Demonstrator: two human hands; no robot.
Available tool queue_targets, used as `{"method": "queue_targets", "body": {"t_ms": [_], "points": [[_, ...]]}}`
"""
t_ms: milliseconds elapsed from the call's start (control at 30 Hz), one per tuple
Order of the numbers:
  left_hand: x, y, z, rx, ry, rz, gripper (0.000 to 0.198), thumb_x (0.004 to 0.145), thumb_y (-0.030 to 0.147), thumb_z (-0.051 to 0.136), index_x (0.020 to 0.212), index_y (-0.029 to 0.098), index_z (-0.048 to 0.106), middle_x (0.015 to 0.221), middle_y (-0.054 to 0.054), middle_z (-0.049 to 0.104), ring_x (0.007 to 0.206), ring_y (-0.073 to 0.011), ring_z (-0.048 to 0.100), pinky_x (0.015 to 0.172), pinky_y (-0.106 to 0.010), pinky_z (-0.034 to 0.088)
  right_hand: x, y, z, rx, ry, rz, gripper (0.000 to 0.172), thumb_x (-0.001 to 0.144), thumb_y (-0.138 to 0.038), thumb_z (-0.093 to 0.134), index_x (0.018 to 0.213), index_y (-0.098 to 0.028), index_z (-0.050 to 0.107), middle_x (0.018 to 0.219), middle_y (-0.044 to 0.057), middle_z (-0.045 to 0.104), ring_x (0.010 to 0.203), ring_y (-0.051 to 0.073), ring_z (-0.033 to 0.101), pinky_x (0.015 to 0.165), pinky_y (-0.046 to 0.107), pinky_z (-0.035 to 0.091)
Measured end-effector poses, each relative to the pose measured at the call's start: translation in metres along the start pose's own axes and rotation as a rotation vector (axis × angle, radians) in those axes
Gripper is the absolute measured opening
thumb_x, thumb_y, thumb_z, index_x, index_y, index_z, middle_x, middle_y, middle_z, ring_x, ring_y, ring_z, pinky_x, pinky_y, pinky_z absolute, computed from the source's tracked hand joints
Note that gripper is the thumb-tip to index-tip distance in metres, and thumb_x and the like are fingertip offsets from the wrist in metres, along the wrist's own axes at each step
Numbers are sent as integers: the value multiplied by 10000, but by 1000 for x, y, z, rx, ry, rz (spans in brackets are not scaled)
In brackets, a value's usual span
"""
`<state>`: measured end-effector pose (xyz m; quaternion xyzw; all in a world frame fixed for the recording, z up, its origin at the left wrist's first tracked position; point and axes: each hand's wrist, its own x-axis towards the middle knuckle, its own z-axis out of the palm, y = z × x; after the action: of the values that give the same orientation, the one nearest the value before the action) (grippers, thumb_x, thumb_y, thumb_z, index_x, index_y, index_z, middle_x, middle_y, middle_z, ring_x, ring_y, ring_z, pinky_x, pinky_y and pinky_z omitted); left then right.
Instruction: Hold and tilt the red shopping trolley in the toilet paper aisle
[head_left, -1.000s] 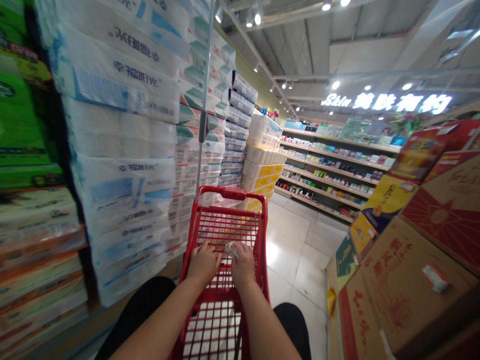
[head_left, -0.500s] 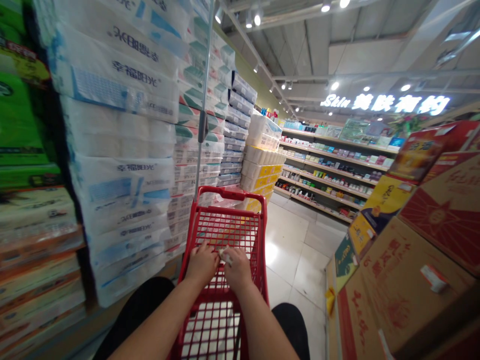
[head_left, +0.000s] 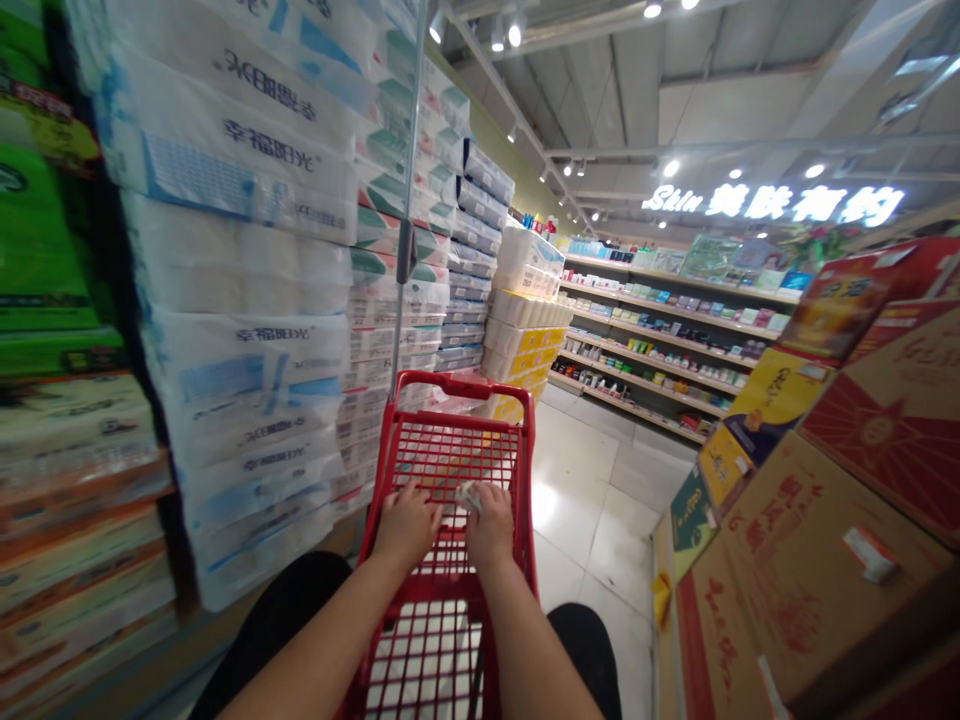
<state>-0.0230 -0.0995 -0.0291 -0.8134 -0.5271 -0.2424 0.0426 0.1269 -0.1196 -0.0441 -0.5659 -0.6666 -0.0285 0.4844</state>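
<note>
Both of my hands rest on the near handle of a red plastic shopping cart (head_left: pixel 453 455) in a shop aisle. My left hand (head_left: pixel 407 526) is closed over the handle. Close beside it, my right hand (head_left: pixel 491 523) also grips the handle and pinches a small crumpled white paper (head_left: pixel 469 494) against it. The cart's mesh basket shows nothing inside it from here.
Tall stacks of wrapped toilet-paper packs (head_left: pixel 247 300) stand tight along the left of the cart. Red and brown cardboard boxes (head_left: pixel 817 520) crowd the right. A pale tiled floor (head_left: pixel 592 480) runs ahead to shelves of small goods (head_left: pixel 660 350) under a lit sign.
My right hand has shifted slightly right along the handle, after drifting left half a second ago. The view has hardly changed.
</note>
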Motion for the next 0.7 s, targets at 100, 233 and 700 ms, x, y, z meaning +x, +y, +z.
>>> {"method": "queue_targets", "body": {"t_ms": [100, 233, 700], "points": [[0, -1, 2, 16, -4, 10, 378, 916, 275, 383, 832, 193, 743, 1046, -94, 704, 1255, -342, 460, 954, -499, 385, -1, -1, 1, 37, -128, -93, 467, 659, 34, 497, 1000, -241, 658, 985, 39, 632, 963, 210, 527, 854, 342, 470], [0, -2, 4, 32, 21, 22, 377, 921, 285, 381, 842, 206, 741, 1047, -78, 705, 1254, -344, 465, 944, -498, 391, -1, 1, 4, 23, -47, -70, 494, 687, 40, 490, 1079, -221, 641, 1069, 64, 624, 1035, 218, 513, 917, 369, 456], [1, -2, 3, 37, 7, 18, 354, 918, 284, 396, 869, 217, 740, 1077, -71, 700, 1260, -346, 462, 939, -502, 393, -3, 2, 11, 54, -42, -101, 551, 694, 24, 466, 1164, -217, 624, 1120, 79, 631, 1054, 216, 548, 936, 371, 475]]}}
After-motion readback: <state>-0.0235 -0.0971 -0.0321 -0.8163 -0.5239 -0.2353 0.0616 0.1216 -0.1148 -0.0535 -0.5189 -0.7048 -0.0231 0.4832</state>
